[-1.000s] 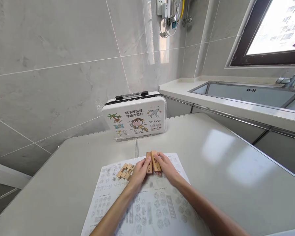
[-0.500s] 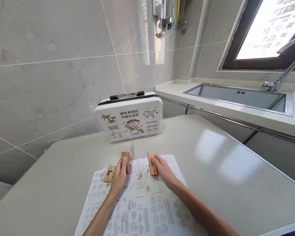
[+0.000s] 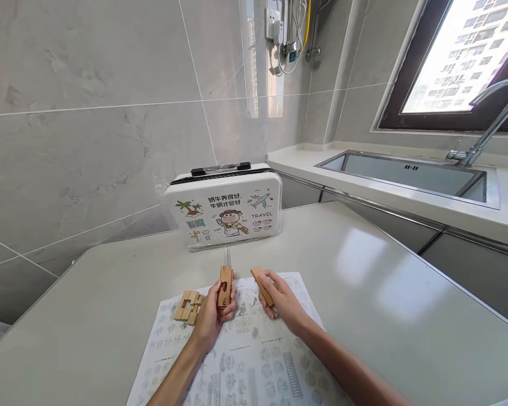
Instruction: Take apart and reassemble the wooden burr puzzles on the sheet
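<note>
My left hand point(image 3: 211, 316) is closed around a notched wooden puzzle piece point(image 3: 224, 286), held upright with its dark slot and a marking facing me. A second wooden puzzle piece point(image 3: 263, 286), tilted to the left, is gripped between the thumb and fingers of my right hand point(image 3: 281, 301). The two pieces are apart. Just left of my left hand, several more wooden pieces point(image 3: 186, 304) lie close together on a printed paper sheet point(image 3: 245, 361); one bears a dark numeral. Both hands are raised over the sheet.
A white cartoon-printed case point(image 3: 228, 211) in clear plastic stands at the back of the pale table point(image 3: 342, 338), against the tiled wall. To the right, a counter holds a steel sink point(image 3: 410, 172) with a tap point(image 3: 491, 121). Cables and an outlet point(image 3: 275, 25) are on the wall.
The piece in my left hand has turned so its slotted face shows. My right hand's piece has rotated, hiding its numbered face. The view has tilted slightly upward.
</note>
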`<state>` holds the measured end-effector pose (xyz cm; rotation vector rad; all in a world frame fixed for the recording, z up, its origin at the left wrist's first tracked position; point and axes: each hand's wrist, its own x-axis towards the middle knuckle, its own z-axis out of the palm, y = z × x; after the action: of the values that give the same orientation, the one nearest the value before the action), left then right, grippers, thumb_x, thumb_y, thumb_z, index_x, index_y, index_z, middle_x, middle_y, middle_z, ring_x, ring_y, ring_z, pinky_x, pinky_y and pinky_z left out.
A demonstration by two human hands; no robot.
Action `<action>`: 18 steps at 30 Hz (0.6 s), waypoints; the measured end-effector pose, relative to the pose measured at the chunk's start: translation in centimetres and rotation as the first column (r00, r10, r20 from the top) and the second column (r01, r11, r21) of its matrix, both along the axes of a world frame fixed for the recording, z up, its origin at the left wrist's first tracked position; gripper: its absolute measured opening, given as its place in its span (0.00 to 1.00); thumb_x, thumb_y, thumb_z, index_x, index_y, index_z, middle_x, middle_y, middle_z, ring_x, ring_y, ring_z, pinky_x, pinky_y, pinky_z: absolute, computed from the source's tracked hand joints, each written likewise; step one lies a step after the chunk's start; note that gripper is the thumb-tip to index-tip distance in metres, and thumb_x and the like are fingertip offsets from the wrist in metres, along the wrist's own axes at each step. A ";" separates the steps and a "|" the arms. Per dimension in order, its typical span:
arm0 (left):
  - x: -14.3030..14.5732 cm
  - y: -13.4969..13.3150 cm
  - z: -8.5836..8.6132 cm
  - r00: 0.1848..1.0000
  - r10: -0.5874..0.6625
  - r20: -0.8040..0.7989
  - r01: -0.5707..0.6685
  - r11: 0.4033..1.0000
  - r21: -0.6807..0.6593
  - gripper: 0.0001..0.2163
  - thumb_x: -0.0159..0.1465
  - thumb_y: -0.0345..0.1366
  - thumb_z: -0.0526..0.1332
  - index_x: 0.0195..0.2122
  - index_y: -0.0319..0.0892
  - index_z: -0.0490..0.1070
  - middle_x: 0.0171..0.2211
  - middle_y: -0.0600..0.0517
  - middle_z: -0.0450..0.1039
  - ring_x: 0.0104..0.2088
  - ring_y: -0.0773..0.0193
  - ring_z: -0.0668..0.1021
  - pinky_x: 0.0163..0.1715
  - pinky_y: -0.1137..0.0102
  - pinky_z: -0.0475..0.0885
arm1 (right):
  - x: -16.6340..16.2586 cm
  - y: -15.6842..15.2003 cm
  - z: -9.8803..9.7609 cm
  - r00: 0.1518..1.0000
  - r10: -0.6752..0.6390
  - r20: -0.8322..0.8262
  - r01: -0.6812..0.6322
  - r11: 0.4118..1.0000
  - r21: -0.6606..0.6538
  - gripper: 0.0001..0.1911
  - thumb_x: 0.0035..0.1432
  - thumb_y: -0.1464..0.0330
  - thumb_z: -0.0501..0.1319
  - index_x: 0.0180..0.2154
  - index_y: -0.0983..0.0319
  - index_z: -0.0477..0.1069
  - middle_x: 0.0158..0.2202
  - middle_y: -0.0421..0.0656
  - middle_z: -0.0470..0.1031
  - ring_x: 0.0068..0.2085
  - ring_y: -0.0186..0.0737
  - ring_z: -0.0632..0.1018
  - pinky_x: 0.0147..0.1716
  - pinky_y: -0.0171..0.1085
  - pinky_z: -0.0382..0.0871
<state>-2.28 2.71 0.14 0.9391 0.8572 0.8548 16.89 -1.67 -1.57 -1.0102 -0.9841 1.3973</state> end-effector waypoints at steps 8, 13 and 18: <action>0.7 -1.1 -0.1 0.993 -0.080 -0.091 0.086 0.994 0.067 0.21 0.63 0.57 0.69 0.40 0.43 0.73 0.34 0.52 0.72 0.19 0.76 0.61 0.15 0.78 0.53 | 0.0 0.2 -0.4 0.997 -0.032 -0.067 0.033 0.999 0.016 0.25 0.66 0.41 0.57 0.41 0.56 0.66 0.24 0.30 0.61 0.18 0.27 0.56 0.18 0.31 0.49; 0.8 -1.2 -0.5 0.982 -0.056 -0.179 0.081 0.987 0.139 0.22 0.64 0.58 0.67 0.44 0.44 0.74 0.40 0.49 0.78 0.16 0.76 0.64 0.12 0.76 0.59 | -0.3 0.5 -0.7 0.993 -0.042 -0.110 0.048 0.998 0.050 0.25 0.69 0.42 0.56 0.49 0.55 0.69 0.29 0.33 0.60 0.20 0.28 0.58 0.20 0.31 0.50; 0.8 -1.3 -0.8 0.957 -0.102 -0.273 0.151 0.974 0.167 0.26 0.64 0.59 0.66 0.52 0.43 0.72 0.20 0.56 0.73 0.12 0.69 0.66 0.12 0.74 0.62 | -0.4 0.2 -0.4 0.998 -0.013 -0.065 0.017 0.997 0.072 0.30 0.70 0.44 0.52 0.64 0.52 0.65 0.27 0.35 0.58 0.25 0.36 0.62 0.25 0.36 0.61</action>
<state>-1.50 1.41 -0.64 1.2798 0.9432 0.7164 16.45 -1.51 -1.99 -0.9119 -0.9705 1.3641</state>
